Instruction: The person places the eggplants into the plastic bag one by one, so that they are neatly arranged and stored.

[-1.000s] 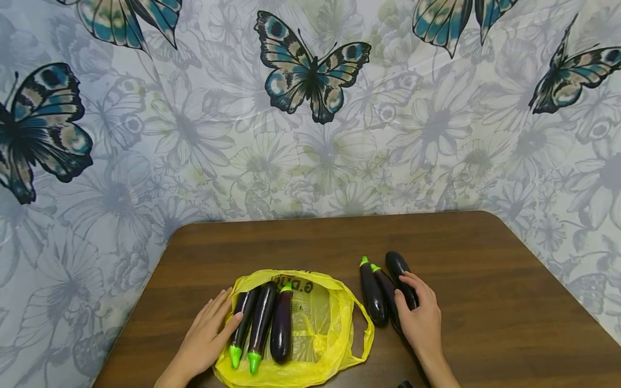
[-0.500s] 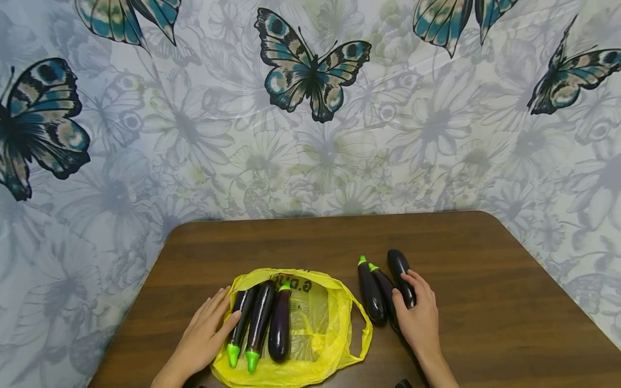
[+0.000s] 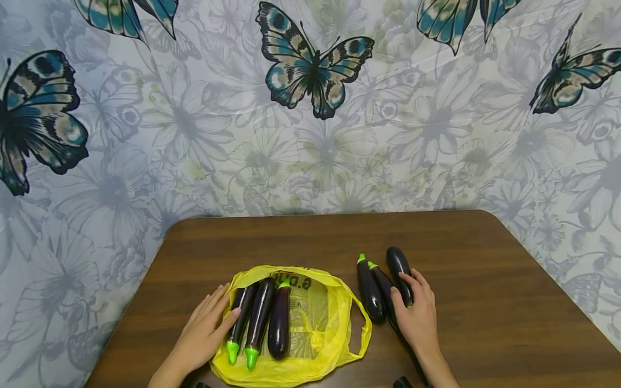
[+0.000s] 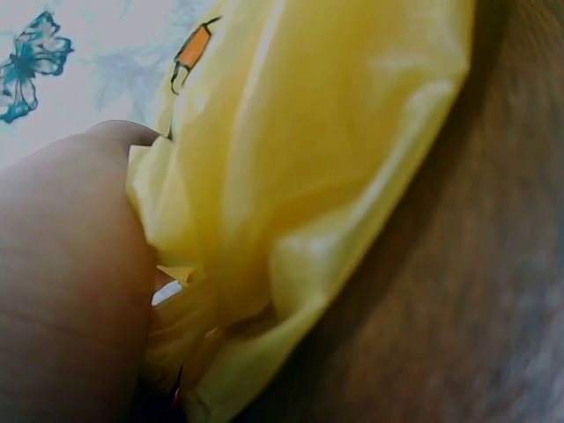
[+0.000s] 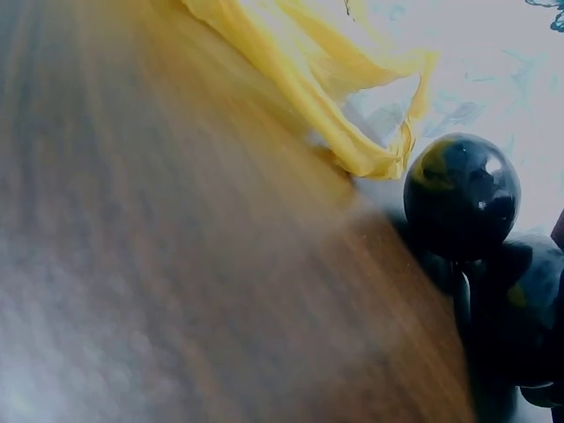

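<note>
A yellow plastic bag (image 3: 335, 345) lies on the table with its mouth wide. Inside, along its left part, are three dark eggplants (image 3: 260, 318) with bright green stems. My left hand (image 3: 201, 334) rests against the bag's left side, fingers fairly straight outside and thumb over the rim. In the left wrist view the yellow plastic (image 4: 352, 150) bunches beside the hand. To the right of the bag, three more eggplants (image 3: 371, 291) lie close together. My right hand (image 3: 417, 315) holds the rightmost eggplant (image 3: 398, 261) at its near end, thumb on its left, fingers over its right.
The brown wooden table (image 3: 509, 302) ends at a wall covering (image 3: 330, 167) with butterflies and flowers. A small black object (image 3: 402, 382) shows at the bottom edge near my right wrist. The bag's handle loop (image 3: 363, 339) reaches toward the right-hand eggplants.
Both hands, the bag and the eggplants keep their places. The head view shifts only slightly.
</note>
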The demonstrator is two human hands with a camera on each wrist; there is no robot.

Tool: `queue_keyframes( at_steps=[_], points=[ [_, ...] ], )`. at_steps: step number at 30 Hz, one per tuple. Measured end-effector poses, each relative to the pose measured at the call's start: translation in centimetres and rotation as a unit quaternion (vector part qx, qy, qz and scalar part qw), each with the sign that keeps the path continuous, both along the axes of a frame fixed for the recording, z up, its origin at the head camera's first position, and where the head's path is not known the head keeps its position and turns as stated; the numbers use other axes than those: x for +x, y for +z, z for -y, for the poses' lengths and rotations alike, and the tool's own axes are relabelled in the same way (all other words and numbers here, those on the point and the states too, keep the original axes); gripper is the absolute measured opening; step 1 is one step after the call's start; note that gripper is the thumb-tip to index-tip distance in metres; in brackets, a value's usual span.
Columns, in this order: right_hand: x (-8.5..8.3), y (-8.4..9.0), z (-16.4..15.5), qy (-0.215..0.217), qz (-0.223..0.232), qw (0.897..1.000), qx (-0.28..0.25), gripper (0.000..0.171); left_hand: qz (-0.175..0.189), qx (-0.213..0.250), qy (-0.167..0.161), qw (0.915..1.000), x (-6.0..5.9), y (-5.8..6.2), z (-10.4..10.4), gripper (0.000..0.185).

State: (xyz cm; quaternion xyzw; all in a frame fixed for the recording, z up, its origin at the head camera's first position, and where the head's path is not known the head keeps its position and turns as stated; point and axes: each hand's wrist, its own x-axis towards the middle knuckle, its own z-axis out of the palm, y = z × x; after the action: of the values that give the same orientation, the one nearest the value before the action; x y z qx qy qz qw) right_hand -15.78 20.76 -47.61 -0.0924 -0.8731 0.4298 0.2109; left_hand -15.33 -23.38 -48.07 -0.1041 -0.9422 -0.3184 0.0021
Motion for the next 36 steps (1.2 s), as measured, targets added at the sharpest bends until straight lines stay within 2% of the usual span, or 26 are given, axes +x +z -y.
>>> queue_keyframes(
  at_steps=[13, 22, 36],
  points=[
    [0.14, 0.2, -0.2, 0.012, 0.049, 0.999, 0.016, 0.038, 0.004, -0.002, -0.006, 1.0, -0.1, -0.02, -0.18, 0.071],
    [-0.08, 0.6, -0.05, 0.017, 0.052, 0.998, 0.022, 0.036, 0.005, -0.003, -0.001, 1.0, -0.1, 0.05, -0.02, 0.072],
    [-0.47, -0.03, -0.07, 0.02, 0.058, 0.998, 0.028, 0.036, -0.001, -0.001, -0.002, 1.0, -0.06, -0.08, 0.11, 0.068]
  ],
)
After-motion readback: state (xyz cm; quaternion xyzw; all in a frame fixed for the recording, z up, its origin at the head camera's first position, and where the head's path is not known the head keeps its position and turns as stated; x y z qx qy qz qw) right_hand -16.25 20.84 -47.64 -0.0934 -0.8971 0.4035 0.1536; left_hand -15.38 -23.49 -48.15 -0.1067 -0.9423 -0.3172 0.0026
